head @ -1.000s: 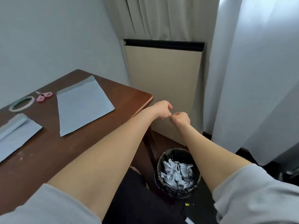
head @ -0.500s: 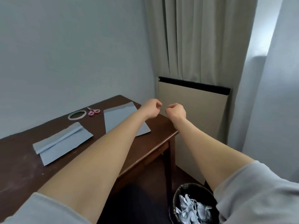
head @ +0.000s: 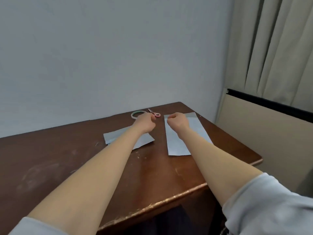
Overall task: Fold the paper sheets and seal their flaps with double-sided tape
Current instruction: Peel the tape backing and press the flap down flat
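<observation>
Head view, findings by exchange.

**INSP:** Status of both hands, pls.

**ASST:** Left hand (head: 145, 122): fingers curled into a fist, nothing seen in it. It hangs above the far tabletop (head: 67, 158), just in front of the tape roll (head: 138, 114) and scissors (head: 155, 114). Contact w/ either: cannot tell. Right hand (head: 177, 122): also curled, nothing visible held, over the far end of the right sheet (head: 176, 145).

**INSP:** Task items?

**ASST:** Two pale blue sheets lie flat on the tabletop, apart from each other. The left sheet (head: 112, 137) is partly hidden by the left forearm and has a fold along one long edge. The right sheet lies nearer the tabletop's right edge, w/ a darker band across its far end (prob. the flap (head: 192, 115)).

**INSP:** Step in hand, in yr opinion?

**ASST:** Judged: fetching tape to seal the right sheet's flap. No seal seen on it.

**INSP:** Recs?

**ASST:**
1. Hold the sheet flat w/ the right hand so it can't slide on the polished wood.
2. Pull a short length off the roll w/ the left hand and cut it clean w/ the scissors. Torn ends curl.
3. Lay the strip parallel to the flap edge and inside it, no overhang.
4. Press from the middle outward, then peel the liner.
5. Close the flap in one pass. Double-sided tape won't forgive a re-lift on thin paper.
</observation>
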